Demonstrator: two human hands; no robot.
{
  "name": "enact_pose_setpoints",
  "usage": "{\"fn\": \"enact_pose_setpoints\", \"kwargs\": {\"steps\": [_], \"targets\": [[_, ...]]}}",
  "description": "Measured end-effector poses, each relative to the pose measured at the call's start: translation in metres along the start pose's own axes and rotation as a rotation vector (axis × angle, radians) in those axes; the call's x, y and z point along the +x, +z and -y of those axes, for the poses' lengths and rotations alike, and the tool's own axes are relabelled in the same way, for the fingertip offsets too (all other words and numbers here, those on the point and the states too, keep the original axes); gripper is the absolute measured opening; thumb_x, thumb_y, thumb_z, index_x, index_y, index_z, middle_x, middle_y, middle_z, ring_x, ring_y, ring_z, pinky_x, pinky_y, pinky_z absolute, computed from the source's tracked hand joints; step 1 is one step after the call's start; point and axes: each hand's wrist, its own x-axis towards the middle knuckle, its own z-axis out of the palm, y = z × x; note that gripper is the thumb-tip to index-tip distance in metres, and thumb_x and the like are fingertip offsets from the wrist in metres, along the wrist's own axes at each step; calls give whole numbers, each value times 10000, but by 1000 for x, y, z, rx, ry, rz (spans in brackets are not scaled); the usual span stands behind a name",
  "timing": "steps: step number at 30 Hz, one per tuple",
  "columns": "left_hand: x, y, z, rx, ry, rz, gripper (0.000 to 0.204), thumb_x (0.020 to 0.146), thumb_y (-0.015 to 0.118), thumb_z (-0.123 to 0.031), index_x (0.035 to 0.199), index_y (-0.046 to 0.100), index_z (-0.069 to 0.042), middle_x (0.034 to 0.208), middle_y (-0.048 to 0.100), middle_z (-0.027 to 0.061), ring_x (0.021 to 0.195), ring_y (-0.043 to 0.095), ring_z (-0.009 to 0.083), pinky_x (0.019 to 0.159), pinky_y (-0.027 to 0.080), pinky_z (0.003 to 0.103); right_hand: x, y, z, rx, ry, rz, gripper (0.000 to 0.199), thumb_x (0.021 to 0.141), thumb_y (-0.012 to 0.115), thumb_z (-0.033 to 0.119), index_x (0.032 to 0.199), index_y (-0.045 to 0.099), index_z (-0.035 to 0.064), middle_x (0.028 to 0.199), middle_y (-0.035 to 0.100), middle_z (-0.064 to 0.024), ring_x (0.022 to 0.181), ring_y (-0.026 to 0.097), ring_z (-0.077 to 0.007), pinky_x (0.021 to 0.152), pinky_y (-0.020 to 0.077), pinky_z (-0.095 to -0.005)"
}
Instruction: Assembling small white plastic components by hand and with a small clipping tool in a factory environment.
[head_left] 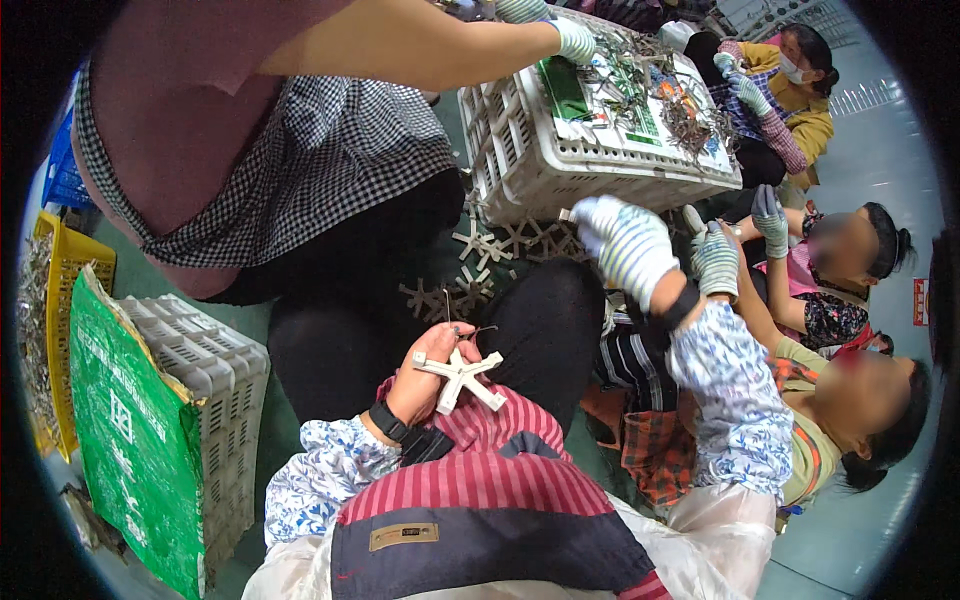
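Note:
My left hand [415, 378], bare with a black band at the wrist, is closed around a white star-shaped plastic piece [461, 381] with several arms, above my striped apron. Thin bent metal wires [447, 308] stick up by its fingertips. My right hand [628, 246], in a white glove with green stripes, is raised beside the white crate. Its fingers are closed, and a small pale tip [566, 215] shows at them; what it belongs to is unclear. Below, between my knees and the crate, similar star-shaped pieces [480, 245] lie scattered on the floor.
An upturned-looking white crate [515, 160] carries a heap of metal strips [690, 125]. A co-worker's gloved hand [575, 40] reaches over it. Another co-worker's gloved hand [716, 262] is close to my right one. At left stand a white crate with a green board [135, 440] and a yellow basket [70, 330].

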Motion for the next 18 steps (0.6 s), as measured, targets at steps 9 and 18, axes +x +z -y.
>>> {"fn": "enact_pose_setpoints", "kwargs": {"steps": [9, 18], "targets": [[8, 8, 5, 59, -228, 86, 434, 996, 342, -331, 1268, 433, -4, 793, 631, 66, 690, 602, 125, 631, 494, 236, 106, 32, -116, -94, -141, -69, 282, 841, 501, 73, 1107, 589, 106, 1040, 608, -144, 923, 596, -317, 793, 476, -377], [16, 12, 2, 75, -240, 75, 388, 992, 360, -343, 1176, 480, -24, 781, 623, 79, 650, 589, 112, 581, 478, 215, 146, 36, -119, -328, -301, 160, 209, 864, 482, 158, 1046, 578, 117, 1012, 598, -106, 874, 612, -299, 732, 491, -387]]}}
